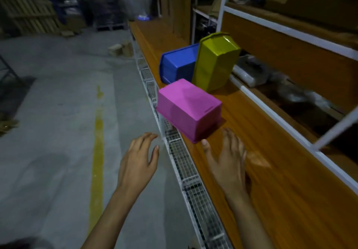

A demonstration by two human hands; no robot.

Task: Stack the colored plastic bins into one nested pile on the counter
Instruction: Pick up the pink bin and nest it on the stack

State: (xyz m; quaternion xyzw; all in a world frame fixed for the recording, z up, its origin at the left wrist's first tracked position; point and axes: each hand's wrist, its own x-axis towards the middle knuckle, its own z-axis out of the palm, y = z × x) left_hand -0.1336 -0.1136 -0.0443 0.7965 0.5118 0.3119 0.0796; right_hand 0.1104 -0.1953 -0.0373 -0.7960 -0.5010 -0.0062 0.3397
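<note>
A pink bin [188, 109] lies upside down on the wooden counter [271, 171], overhanging its front edge a little. Behind it a blue bin [179, 64] lies on its side. A yellow-green bin [216, 61] stands on end beside the blue one, on its right. My left hand [138, 161] hovers off the counter's edge, fingers spread, just below and left of the pink bin. My right hand [226, 161] is over the counter, fingers spread, its thumb close to the pink bin's near corner. Neither hand holds anything.
A white wire-mesh tray [186, 167] runs along the counter's front edge. White shelf frames [271, 113] with bagged goods stand behind the counter on the right. The concrete floor with a yellow line [97, 142] lies to the left.
</note>
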